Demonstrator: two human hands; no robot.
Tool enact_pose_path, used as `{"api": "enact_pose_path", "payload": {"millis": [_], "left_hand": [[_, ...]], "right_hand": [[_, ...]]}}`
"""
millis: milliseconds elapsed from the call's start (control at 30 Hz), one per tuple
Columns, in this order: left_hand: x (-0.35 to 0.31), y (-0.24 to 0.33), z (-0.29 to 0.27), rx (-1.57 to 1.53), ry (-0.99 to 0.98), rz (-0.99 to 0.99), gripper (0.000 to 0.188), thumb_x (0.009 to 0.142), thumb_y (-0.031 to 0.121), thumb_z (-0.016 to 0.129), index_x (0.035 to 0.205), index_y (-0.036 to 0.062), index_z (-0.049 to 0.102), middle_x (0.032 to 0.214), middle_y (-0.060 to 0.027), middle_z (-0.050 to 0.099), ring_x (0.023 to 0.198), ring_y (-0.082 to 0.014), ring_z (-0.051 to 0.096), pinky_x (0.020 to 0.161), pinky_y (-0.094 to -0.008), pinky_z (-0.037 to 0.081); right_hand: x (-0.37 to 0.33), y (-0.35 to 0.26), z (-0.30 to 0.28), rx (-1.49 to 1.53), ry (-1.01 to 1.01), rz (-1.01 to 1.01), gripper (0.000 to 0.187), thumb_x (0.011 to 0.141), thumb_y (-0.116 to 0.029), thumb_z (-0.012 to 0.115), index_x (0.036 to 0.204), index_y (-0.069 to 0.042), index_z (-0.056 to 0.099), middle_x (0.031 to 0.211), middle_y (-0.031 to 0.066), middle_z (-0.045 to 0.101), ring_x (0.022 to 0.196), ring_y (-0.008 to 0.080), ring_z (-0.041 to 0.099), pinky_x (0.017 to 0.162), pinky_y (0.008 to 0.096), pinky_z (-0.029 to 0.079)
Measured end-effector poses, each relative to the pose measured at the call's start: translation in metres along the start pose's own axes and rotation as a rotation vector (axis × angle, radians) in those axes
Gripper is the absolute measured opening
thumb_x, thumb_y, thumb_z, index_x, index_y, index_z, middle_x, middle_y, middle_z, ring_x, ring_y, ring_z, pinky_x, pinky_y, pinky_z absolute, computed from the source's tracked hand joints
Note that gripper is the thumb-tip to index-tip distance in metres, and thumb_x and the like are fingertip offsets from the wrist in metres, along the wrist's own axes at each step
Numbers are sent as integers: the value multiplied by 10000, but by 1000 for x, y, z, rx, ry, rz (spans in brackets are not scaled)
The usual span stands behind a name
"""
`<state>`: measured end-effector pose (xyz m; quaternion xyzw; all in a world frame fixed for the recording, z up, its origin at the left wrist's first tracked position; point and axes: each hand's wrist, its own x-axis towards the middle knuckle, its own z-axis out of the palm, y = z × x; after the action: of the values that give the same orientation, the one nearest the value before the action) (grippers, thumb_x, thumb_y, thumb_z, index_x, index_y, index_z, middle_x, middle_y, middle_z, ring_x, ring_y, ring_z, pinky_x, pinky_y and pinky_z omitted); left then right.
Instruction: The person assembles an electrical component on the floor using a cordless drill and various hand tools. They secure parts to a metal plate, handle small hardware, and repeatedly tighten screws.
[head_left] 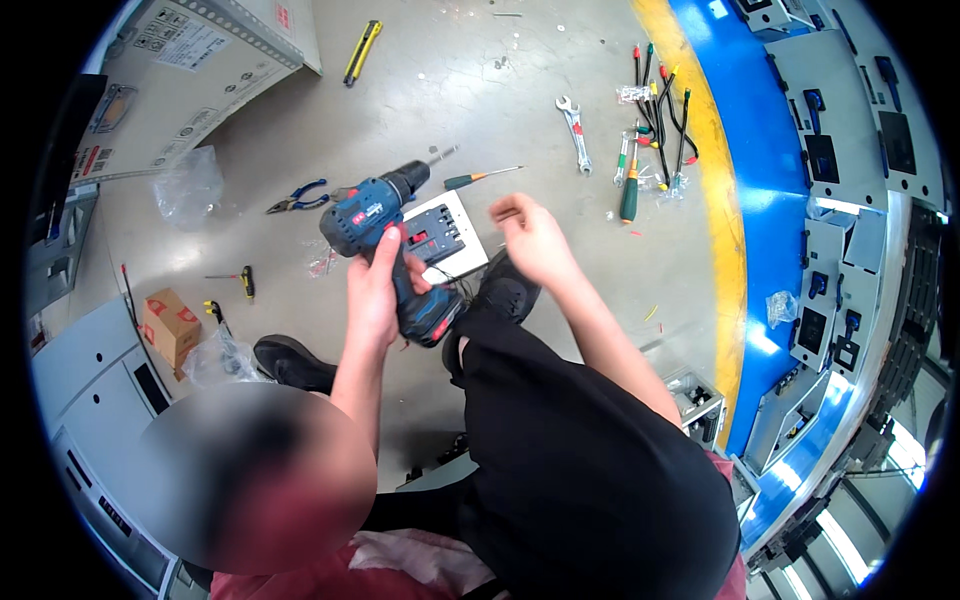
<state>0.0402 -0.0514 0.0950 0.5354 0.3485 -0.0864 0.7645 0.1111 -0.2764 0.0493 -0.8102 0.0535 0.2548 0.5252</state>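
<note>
My left hand (376, 292) grips a blue and black cordless drill (372, 212) by its handle, thumb near the trigger. A thin bit (443, 155) sticks out of its chuck toward the far right. Beyond the drill, a dark circuit breaker (433, 232) lies on a white plate (462, 262) on the floor, partly hidden by the drill. To the right of the plate hovers my right hand (533, 240), its fingers curled together; anything small in them is not visible. A screwdriver (470, 178) with a green and orange handle lies just past the plate.
Pliers (298, 197), a yellow cutter knife (362, 54), wrenches (576, 135), another screwdriver (629, 195) and black cables (660, 115) lie on the floor. A large metal cabinet (190, 75) stands far left, a small cardboard box (170, 322) nearer. My shoes (507, 287) flank the work spot.
</note>
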Motion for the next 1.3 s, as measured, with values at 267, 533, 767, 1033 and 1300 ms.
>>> {"api": "enact_pose_path", "payload": {"millis": [267, 533, 767, 1033, 1300], "left_hand": [[-18, 33, -37, 265, -107, -259, 388, 1062, 364, 673, 1223, 30, 557, 742, -91, 649, 591, -206, 686, 563, -323, 569], [-37, 48, -22, 270, -162, -246, 350, 1047, 245, 633, 1296, 21, 532, 865, -103, 661, 682, -219, 711, 644, -346, 602], [-44, 18, 31, 346, -279, 172, 676, 1047, 239, 406, 1653, -30, 274, 1378, -148, 612, 1232, -235, 637, 1105, -371, 482], [-19, -36, -36, 800, 91, 456, 288, 958, 128, 641, 1228, 49, 701, 1316, -165, 625, 1242, -359, 539, 1127, -466, 402], [82, -110, -97, 22, 27, -292, 737, 984, 409, 757, 1475, -68, 483, 1348, -176, 656, 1153, -264, 697, 1053, -388, 540]], "right_hand": [[72, 99, 67, 508, -302, 433, 407, 1036, -229, 577, 1234, 109, 687, 1143, 203, 758, 1035, 280, 743, 896, 403, 592], [70, 79, 40, -181, -251, 237, 429, 1000, -175, 618, 1331, 98, 632, 1055, 169, 774, 984, 238, 751, 880, 374, 591], [-51, -61, -3, 503, -462, -85, 532, 1009, -180, 711, 1457, 50, 539, 1311, 135, 698, 1207, 200, 655, 1059, 374, 513], [-45, -33, -25, 563, -2, 15, 162, 959, -124, 763, 1046, -9, 690, 810, 19, 703, 730, 104, 666, 707, 282, 526], [-55, -38, -48, 152, 44, 91, 158, 881, -56, 766, 992, 0, 670, 742, 7, 660, 588, 91, 606, 574, 286, 482]]}}
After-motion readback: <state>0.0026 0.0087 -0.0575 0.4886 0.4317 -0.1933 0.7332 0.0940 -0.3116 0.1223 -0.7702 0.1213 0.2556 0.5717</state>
